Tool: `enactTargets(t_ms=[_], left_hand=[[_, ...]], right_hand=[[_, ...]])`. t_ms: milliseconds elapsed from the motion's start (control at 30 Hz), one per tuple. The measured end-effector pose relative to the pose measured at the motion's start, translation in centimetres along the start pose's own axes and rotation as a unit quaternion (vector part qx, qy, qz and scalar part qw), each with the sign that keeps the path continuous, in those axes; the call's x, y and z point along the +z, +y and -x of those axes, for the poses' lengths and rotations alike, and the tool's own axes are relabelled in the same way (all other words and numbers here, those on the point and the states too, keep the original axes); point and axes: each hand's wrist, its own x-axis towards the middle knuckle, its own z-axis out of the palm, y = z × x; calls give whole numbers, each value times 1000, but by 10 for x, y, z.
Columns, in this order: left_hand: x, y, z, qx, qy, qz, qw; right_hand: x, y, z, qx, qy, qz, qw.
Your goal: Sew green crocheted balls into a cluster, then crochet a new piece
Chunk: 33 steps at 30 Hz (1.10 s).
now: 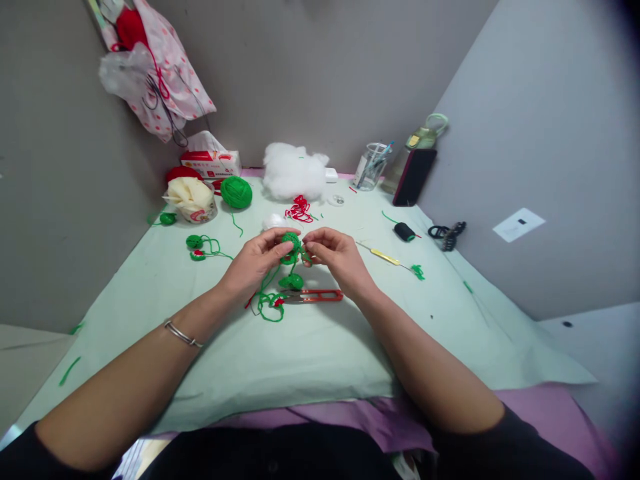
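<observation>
This looks like a home craft corner: yarn ball (237, 193), stuffing (294, 173), tissue box (215, 163).

With the crochet piece (291, 240) between left hand (260, 259) and right hand (336, 257) as centre, the tablecloth (350, 353) bears snips (311, 291) at five o'clock, hook (385, 257) at three, phone (415, 177) at two before a bottle (399, 165), stuffing (295, 172) at twelve, tub (203, 215) at ten, yarn ball (237, 192) at its three.
</observation>
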Motion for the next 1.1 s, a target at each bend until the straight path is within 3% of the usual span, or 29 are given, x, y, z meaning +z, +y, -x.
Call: enactTargets(t_ms=[200, 300, 433, 633, 800, 900, 1000, 1100], left_hand=[[-5, -7, -3, 16, -31, -21, 999], [-5, -10, -4, 16, -26, -27, 999], [-7, -14, -3, -2, -2, -28, 1000], [-7, -13, -3, -66, -66, -13, 995], [-2, -8, 0, -147, -96, -7, 984], [0, -6, 1, -151, -114, 0, 982], [1, -4, 2, -127, -138, 6, 982], [0, -3, 0, -141, -133, 11, 981]], right_hand=[[1, -3, 3, -1, -7, 1, 1000], [3, -2, 6, -53, -4, 78, 996], [2, 0, 7, -170, 20, 230, 958], [-1, -4, 6, -179, -12, 236, 955], [-6, -13, 3, -139, 45, 66, 987], [-6, -17, 4, -35, -22, -31, 999], [-6, -20, 5, 52, -104, -64, 991], [-12, -26, 3, 36, -66, -128, 989]])
